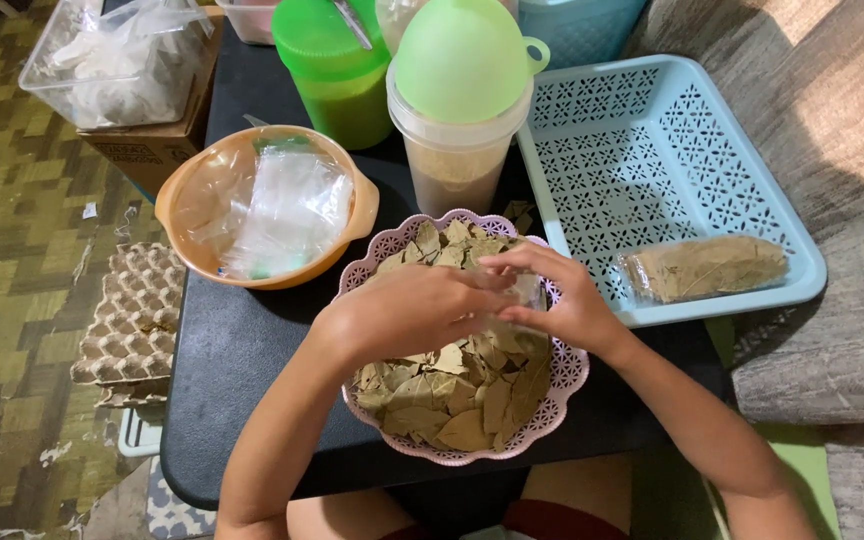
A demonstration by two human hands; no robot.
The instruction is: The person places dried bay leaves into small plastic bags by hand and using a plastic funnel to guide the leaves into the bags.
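Note:
My left hand (407,312) and my right hand (557,295) meet over a pink lacy bowl (562,385) full of dried bay leaves (457,400). Together they pinch a small clear plastic bag (527,292) between the fingers, just above the leaves. What is inside the bag is hidden by my fingers. An orange bowl (187,185) to the left holds a pile of empty clear bags (287,210). A filled packet of leaves (707,268) lies in the light blue basket (652,130) at the right.
Behind the pink bowl stand a clear jar with a green domed lid (462,90) and a green lidded container (337,75). All sit on a black table (242,350). An egg carton (132,320) and a cardboard box (147,150) are on the left floor.

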